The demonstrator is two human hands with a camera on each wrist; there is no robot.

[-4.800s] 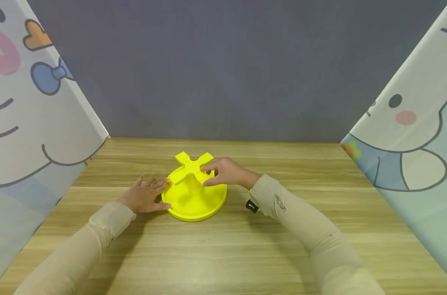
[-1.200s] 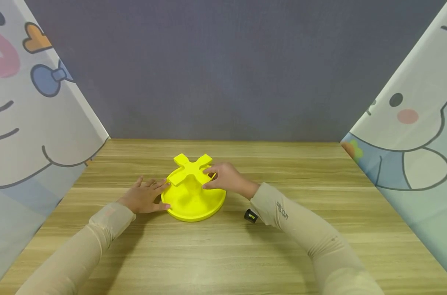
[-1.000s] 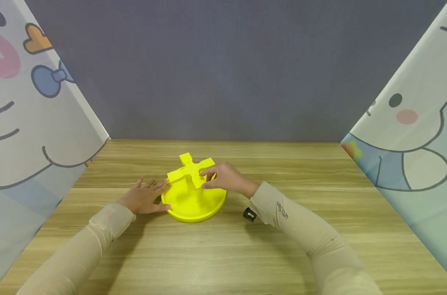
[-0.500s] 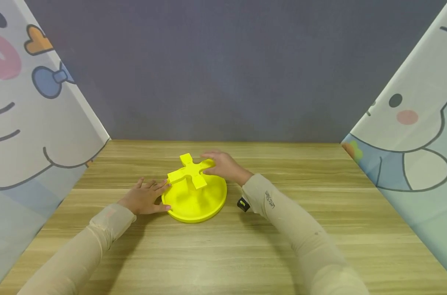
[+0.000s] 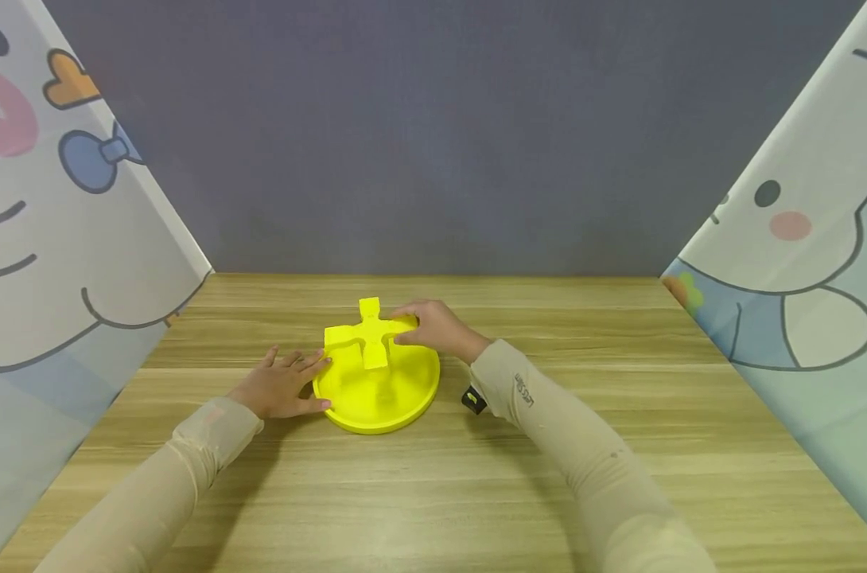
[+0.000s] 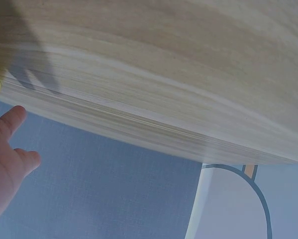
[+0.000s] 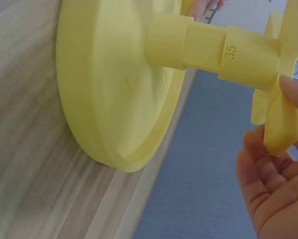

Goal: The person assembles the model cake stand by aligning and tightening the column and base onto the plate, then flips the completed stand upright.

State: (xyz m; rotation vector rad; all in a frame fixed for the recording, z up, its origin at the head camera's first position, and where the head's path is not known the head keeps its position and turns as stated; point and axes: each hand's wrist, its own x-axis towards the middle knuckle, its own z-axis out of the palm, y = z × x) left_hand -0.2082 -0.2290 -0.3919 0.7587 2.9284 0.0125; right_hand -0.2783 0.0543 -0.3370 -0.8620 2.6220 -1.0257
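A round yellow base [image 5: 376, 415] like a shallow dish lies on the table. From its middle rises a stepped yellow post [image 7: 203, 46], with "35" marked on its upper sleeve in the right wrist view. A four-armed yellow cross-shaped top [image 5: 373, 331] sits on the post. My right hand [image 5: 439, 326] pinches the cross's right arm between thumb and fingers. With fingers spread, my left hand [image 5: 276, 387] rests its fingertips at the base's left rim. Only part of the left hand [image 6: 4, 164] shows in the left wrist view, at its left edge.
The wood-grain table [image 5: 405, 501] ends at a dark grey panel [image 5: 433, 143] behind. Cartoon-printed sheets [image 5: 784, 263] slope along both sides. A small black device [image 5: 474, 399] hangs under the right wrist.
The cross has turned clockwise, seen from above. My right hand released its near right arm, shifted back, then took the far right arm and brought it round. My left hand has stayed put.
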